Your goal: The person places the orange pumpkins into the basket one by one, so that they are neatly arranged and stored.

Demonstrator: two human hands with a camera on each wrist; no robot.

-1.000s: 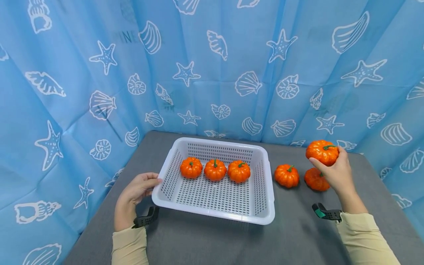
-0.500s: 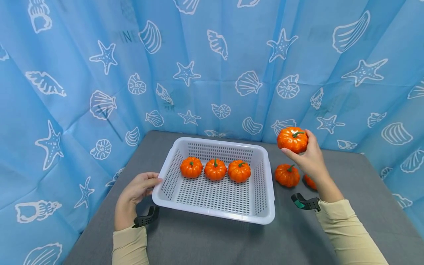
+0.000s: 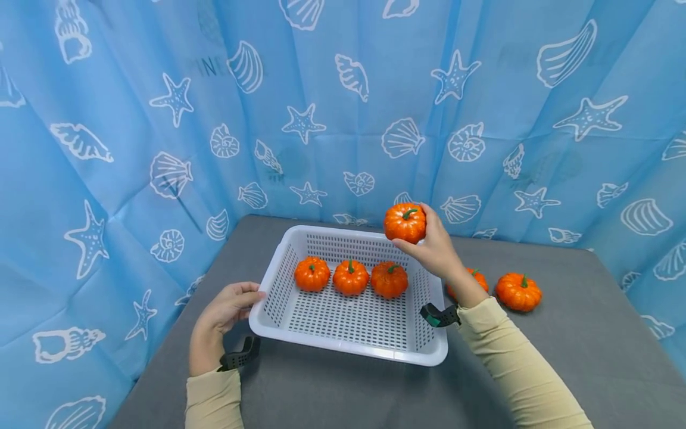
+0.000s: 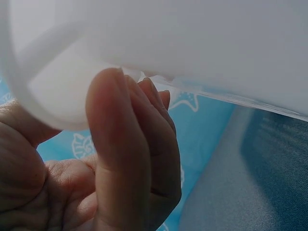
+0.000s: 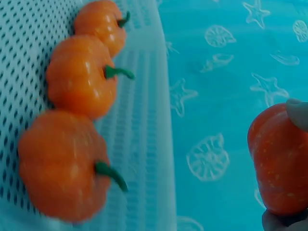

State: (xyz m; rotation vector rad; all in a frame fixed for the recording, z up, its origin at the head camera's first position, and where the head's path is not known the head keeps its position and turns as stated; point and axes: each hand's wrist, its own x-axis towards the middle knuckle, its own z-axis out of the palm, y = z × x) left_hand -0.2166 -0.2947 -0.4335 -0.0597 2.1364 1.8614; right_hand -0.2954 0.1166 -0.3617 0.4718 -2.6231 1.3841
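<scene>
In the head view my right hand [image 3: 436,247] holds a small orange pumpkin [image 3: 405,223] with a green stem, up over the back right rim of a white plastic basket [image 3: 348,351]. Thumb and fingers grip the pumpkin from its right side; part of it shows at the right edge of the right wrist view. Three similar pumpkins [image 3: 351,277] sit in a row inside the basket, toward its back. My left hand [image 3: 230,307] grips the basket's left rim, fingers curled against the basket wall [image 4: 202,43] in the left wrist view.
Right of the basket, one pumpkin [image 3: 518,292] rests on the grey tabletop [image 3: 584,333], and another pumpkin [image 3: 477,279] is partly hidden behind my right forearm. A blue curtain [image 3: 332,119] with white shell prints hangs behind and along the sides of the table.
My right hand has carried its pumpkin leftward, from above the loose pumpkins on the right to over the basket's back right rim. The left hand keeps its hold on the basket.
</scene>
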